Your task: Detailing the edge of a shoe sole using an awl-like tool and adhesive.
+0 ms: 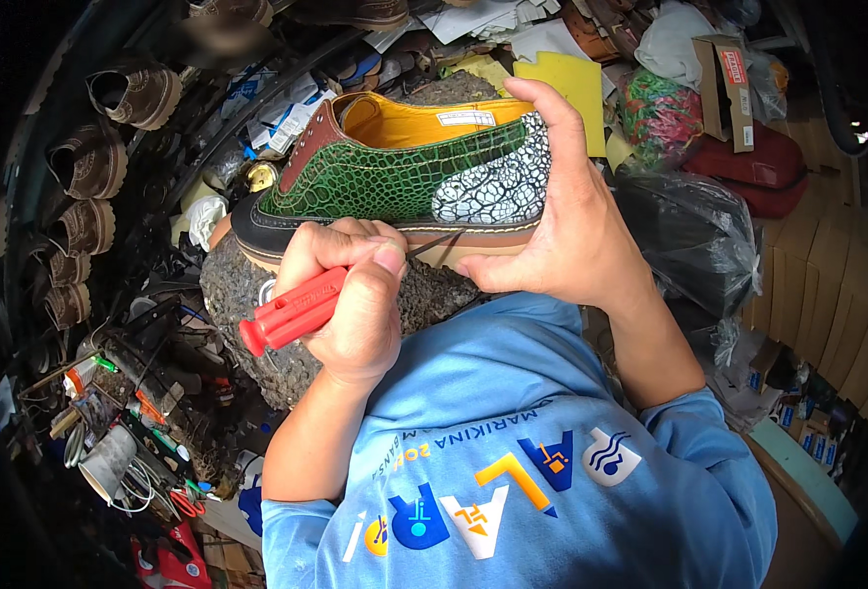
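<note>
Below my arms is my blue shirt (434,383). My left hand (351,304) is curled tight around a red handle (297,309), its thin dark blade (436,242) reaching the edge of the sole (513,236). My right hand (586,221) is cupped, gripping the heel end. The green shoe (365,182) lies just beyond my left fist, toe leftward, over a rough stone (282,368). Farther off are a yellow sheet (567,88) and brown shoes (144,93).
</note>
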The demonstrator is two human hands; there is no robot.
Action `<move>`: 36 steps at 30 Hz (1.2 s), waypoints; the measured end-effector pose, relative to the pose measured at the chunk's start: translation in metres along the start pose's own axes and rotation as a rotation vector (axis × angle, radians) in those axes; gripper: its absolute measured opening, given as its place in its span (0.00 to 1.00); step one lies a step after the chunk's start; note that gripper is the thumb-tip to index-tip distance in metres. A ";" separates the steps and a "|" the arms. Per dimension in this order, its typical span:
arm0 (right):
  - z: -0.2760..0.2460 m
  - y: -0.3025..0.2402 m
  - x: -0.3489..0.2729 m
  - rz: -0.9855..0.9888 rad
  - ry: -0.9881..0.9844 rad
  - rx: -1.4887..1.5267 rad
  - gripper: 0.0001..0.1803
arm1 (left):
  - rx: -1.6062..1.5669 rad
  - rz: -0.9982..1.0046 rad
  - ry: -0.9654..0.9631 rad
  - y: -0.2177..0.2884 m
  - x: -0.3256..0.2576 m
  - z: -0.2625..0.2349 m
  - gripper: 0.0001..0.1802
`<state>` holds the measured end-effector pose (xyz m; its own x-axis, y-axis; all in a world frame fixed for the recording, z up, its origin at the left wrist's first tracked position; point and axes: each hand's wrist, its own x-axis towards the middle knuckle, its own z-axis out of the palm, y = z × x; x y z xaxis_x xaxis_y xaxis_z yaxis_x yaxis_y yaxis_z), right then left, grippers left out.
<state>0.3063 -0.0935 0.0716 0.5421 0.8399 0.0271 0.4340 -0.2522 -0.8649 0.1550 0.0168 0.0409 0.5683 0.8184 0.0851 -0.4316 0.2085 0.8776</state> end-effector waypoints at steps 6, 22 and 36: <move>0.001 0.001 0.000 -0.029 -0.003 -0.111 0.65 | 0.017 -0.028 -0.008 0.003 -0.002 0.001 0.07; 0.000 0.000 0.003 -0.019 0.013 -0.143 0.66 | 0.020 -0.138 0.099 0.006 0.005 0.003 0.09; 0.000 0.000 0.003 -0.036 0.027 -0.152 0.66 | 0.060 -0.112 0.059 0.005 0.006 0.003 0.09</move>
<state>0.3074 -0.0911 0.0718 0.5427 0.8368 0.0719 0.5564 -0.2941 -0.7771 0.1583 0.0208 0.0469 0.5674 0.8224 -0.0417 -0.3239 0.2695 0.9069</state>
